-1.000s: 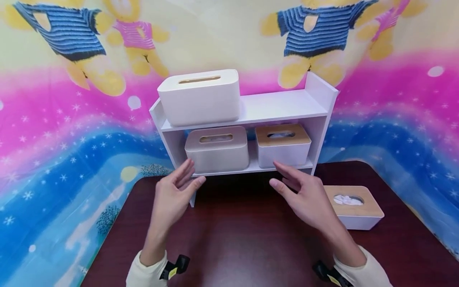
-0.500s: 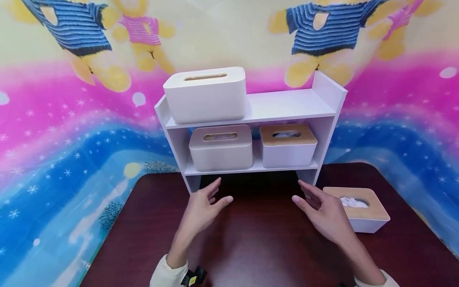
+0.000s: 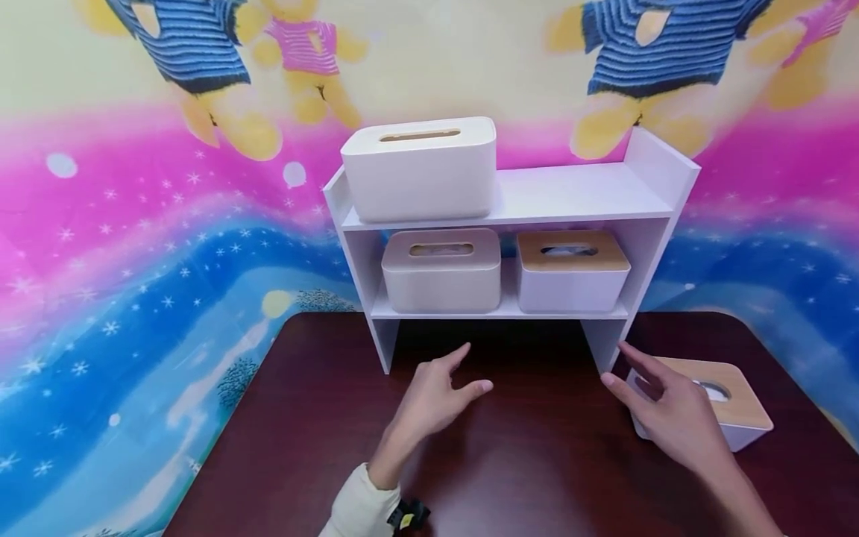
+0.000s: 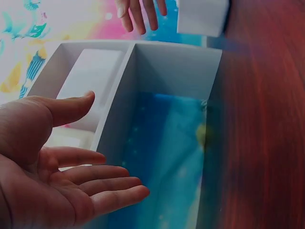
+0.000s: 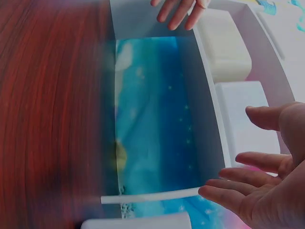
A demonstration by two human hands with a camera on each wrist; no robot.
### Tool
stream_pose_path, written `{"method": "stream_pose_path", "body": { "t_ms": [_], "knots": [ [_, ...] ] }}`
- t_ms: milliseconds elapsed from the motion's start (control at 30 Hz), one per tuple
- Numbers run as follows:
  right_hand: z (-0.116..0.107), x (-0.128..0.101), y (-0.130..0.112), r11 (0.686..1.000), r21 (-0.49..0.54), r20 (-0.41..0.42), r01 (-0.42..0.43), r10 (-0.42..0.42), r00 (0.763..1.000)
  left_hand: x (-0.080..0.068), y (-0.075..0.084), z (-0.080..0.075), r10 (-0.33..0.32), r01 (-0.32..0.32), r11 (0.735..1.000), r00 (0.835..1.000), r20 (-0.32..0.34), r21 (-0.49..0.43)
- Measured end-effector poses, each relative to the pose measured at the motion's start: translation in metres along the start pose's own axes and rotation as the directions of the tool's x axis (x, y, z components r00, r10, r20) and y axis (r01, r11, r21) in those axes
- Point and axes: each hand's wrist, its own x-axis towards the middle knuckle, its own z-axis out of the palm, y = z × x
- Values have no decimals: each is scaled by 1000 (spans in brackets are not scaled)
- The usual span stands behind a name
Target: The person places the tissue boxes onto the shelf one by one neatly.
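No writing shows on anything I can see. The dark counter [image 3: 510, 462] carries a white shelf [image 3: 570, 195] holding three tissue boxes: one on top [image 3: 421, 170], two below [image 3: 441, 272] [image 3: 570, 274]. A fourth tissue box [image 3: 728, 403] with a wooden lid sits on the counter, just beyond my right hand [image 3: 671, 414]. My left hand [image 3: 432, 395] hovers before the shelf's open bottom. Both hands have relaxed, spread fingers and hold nothing.

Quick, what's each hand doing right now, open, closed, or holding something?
Left hand: open, fingers relaxed, holding nothing, above the table.
Right hand: open, holding nothing, beside the wooden-lidded tissue box.
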Motion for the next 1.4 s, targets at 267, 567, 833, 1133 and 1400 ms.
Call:
{"method": "stream_pose_path", "body": {
  "t_ms": [267, 567, 833, 1133, 1400],
  "knots": [
    [-16, -4, 24, 998, -49, -36, -31, 29, 999, 10, 21, 27, 33, -34, 999, 999, 35, 15],
    [-39, -7, 53, 980, -186, -108, -69, 50, 993, 19, 48, 66, 29, -26, 999, 997, 68, -39],
    [-51, -11, 75, 935, -282, -134, -214, 183, 974, 22, 67, 96, 50, -47, 998, 995, 89, -35],
    [-51, -21, 96, 895, -281, -144, -347, 318, 937, 27, 78, 132, 84, -84, 996, 990, 113, -9],
    [-51, -23, 127, 899, -277, -73, -339, 332, 940, 31, 82, 158, 90, -87, 996, 986, 140, -29]
  ]
}}
